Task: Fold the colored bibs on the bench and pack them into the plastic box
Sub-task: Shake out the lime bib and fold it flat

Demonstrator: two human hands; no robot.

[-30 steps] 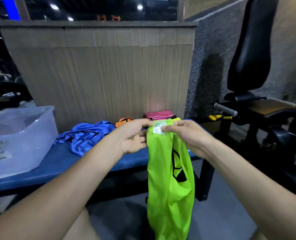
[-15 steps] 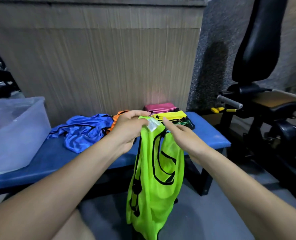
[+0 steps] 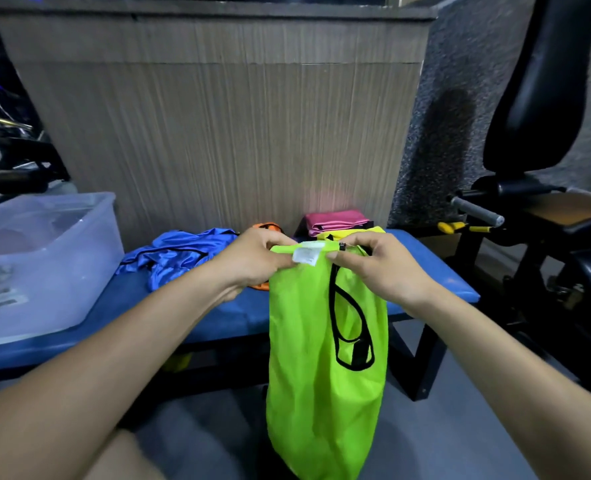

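Now left hand (image 3: 252, 261) and right hand (image 3: 377, 268) each pinch top edge of green bib (image 3: 307, 341), both grips clenched on it; bib hangs before counter (image 3: 436, 271), plastic box (image 3: 44, 258) at counter's left end.

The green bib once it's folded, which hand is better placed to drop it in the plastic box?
Probably the left hand. The plastic box sits at the left end of the bench, on that hand's side. The right hand would have to cross over. Both now pinch the green bib.
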